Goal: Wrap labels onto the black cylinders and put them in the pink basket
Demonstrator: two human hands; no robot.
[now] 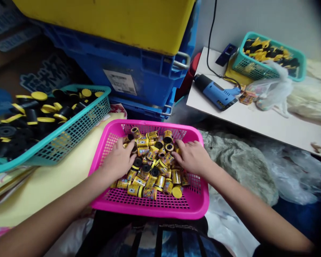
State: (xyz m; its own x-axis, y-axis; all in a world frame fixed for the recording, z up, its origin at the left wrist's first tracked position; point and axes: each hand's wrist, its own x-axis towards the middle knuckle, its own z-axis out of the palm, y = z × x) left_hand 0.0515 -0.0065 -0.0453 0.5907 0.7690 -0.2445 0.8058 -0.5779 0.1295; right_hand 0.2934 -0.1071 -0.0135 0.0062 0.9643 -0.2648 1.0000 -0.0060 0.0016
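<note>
A pink plastic basket [149, 211] sits on my lap, holding many small yellow printed canisters [151, 181], some showing black ends and others yellow lids. On the basket's left side, my left hand [119, 159] reaches in with its fingers apart, touching canisters at the edge of the pile. Opposite it, my right hand [192, 156] rests against the pile near the right wall, its thumb and fingers spread. Some fingertips of both hands are hidden among the canisters.
At left stands a teal basket [77, 123] of black canisters with yellow lids. Blue crates [149, 75] are stacked ahead under a yellow one [109, 21]. A white table [270, 125] at right bears a blue heat gun [215, 92], a plastic bag [275, 89] and another teal basket [254, 69].
</note>
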